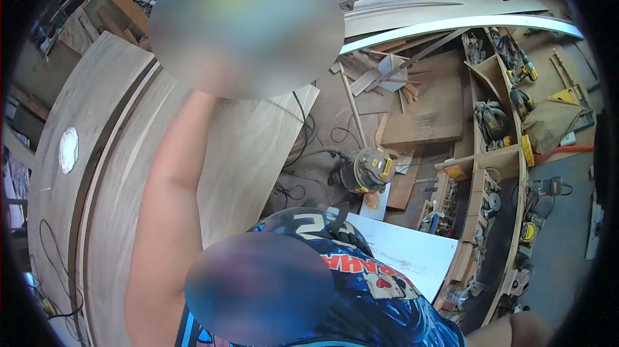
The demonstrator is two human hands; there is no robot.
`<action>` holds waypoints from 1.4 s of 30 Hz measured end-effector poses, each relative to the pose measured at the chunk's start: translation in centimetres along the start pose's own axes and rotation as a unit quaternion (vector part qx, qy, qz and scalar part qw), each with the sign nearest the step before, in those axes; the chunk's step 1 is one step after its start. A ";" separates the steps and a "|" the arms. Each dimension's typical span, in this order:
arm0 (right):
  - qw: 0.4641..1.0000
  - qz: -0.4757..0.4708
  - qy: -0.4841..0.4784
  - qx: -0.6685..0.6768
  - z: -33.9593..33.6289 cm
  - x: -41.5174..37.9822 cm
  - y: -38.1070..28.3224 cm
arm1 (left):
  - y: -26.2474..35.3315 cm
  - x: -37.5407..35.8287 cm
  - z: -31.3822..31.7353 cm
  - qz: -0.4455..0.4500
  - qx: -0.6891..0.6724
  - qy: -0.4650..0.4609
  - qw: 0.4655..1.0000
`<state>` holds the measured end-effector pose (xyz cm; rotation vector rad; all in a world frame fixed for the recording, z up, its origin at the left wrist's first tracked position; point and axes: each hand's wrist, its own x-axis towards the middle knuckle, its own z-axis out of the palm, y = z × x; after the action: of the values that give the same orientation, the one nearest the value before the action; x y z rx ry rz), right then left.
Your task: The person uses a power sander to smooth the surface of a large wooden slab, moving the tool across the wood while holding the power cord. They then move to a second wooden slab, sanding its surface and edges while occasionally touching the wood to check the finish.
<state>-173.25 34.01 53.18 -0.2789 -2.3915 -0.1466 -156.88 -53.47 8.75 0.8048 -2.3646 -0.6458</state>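
Note:
My left arm [171, 211] reaches up across a wide pale wooden panel [242, 153]. A blurred oval covers its hand, so neither the fingers nor anything in them can be made out. At the lower right edge only part of my right arm [493, 334] shows, and its hand is out of sight. My blue patterned jersey [361, 282] fills the bottom middle, partly under a second blurred oval. Left of the arm lies another wooden panel [84, 102] with a whitish round patch [68, 150], separated from the first by a dark strip.
A shop vacuum [366, 171] stands on the floor among cables and hoses. Beyond it lie wood offcuts [393, 79] and a brown board [429, 99]. A white board [409, 244] is beside me. On the right, wooden shelving [509, 160] holds power tools, including a drill [529, 69].

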 end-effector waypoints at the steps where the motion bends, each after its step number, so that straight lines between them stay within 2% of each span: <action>1: 1.000 0.004 -0.025 -0.012 1.1 0.2 0.2 | -0.1 0.0 0.1 0.006 -0.009 0.005 1.000; 4: 0.996 -0.005 -0.082 -0.019 4.7 -0.5 -0.5 | 0.3 -0.6 -0.2 0.004 -0.018 0.016 1.000; 12: 0.975 -0.106 -0.193 0.010 13.4 -9.1 -8.7 | 0.7 -0.9 0.1 -0.012 -0.011 0.004 1.000; 15: 0.978 -0.117 -0.172 0.000 12.5 -6.8 -9.7 | 1.1 -0.6 -1.4 -0.016 -0.004 -0.024 1.000; 18: 0.990 -0.097 -0.091 -0.051 7.3 1.6 -9.7 | 0.7 0.4 -0.3 0.001 -0.002 -0.035 0.999; 21: 0.991 -0.095 -0.015 -0.095 2.4 8.3 -11.5 | 0.0 -1.6 -0.6 -0.028 -0.003 -0.025 0.999; 23: 0.988 -0.122 -0.004 -0.092 1.3 8.5 -13.7 | 0.2 -0.9 -0.8 -0.018 -0.022 -0.014 0.999; 25: 0.975 -0.206 -0.084 -0.018 3.9 3.2 -16.9 | -0.2 -0.7 -0.4 -0.025 -0.042 -0.004 0.999; 26: 0.956 -0.250 -0.149 0.043 5.8 -2.0 -19.0 | 0.0 -0.4 -0.3 -0.032 -0.039 -0.011 0.999; 27: 0.917 -0.288 -0.224 0.160 9.0 -8.8 -20.9 | 0.1 -0.1 -0.4 -0.041 -0.035 -0.020 0.998; 28: 0.899 -0.253 -0.340 0.112 8.1 -15.3 -25.1 | 0.1 0.2 -0.8 -0.053 -0.030 -0.026 0.998; 29: 0.857 -0.294 -0.408 0.112 12.5 -19.0 -25.1 | 0.6 0.7 -1.2 -0.089 -0.029 -0.055 0.994; 30: 0.844 -0.260 -0.444 0.151 17.6 -23.6 -24.1 | 1.0 1.1 -1.5 -0.089 -0.016 -0.070 0.993; 31: 0.822 -0.279 -0.453 0.204 23.9 -28.5 -21.8 | 1.1 1.7 -1.7 -0.090 -0.001 -0.084 0.992; 32: 0.797 -0.246 -0.538 0.122 27.6 -32.9 -20.8 | 1.0 2.1 -1.7 -0.087 0.015 -0.098 0.991; 33: 0.764 -0.294 -0.564 0.108 32.0 -37.3 -18.4 | 0.7 2.5 -1.5 -0.097 0.038 -0.117 0.988; 34: 0.740 -0.302 -0.589 0.116 35.0 -42.1 -16.0 | 0.7 3.2 -1.3 -0.104 0.059 -0.134 0.984; 37: 0.699 -0.209 -0.668 0.144 41.8 -54.7 -7.5 | 0.5 4.4 -0.7 -0.109 0.107 -0.157 0.976; 39: 0.685 -0.182 -0.695 0.123 44.3 -58.7 -3.0 | 0.7 5.1 -0.5 -0.113 0.116 -0.170 0.972; 42: 0.684 -0.232 -0.686 0.088 51.1 -60.7 3.2 | 0.7 6.0 -0.1 -0.118 0.113 -0.180 0.970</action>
<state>-161.80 36.73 -25.34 0.5731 -3.9086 0.1468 -161.09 -56.96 11.36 1.1665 -2.7316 -0.6720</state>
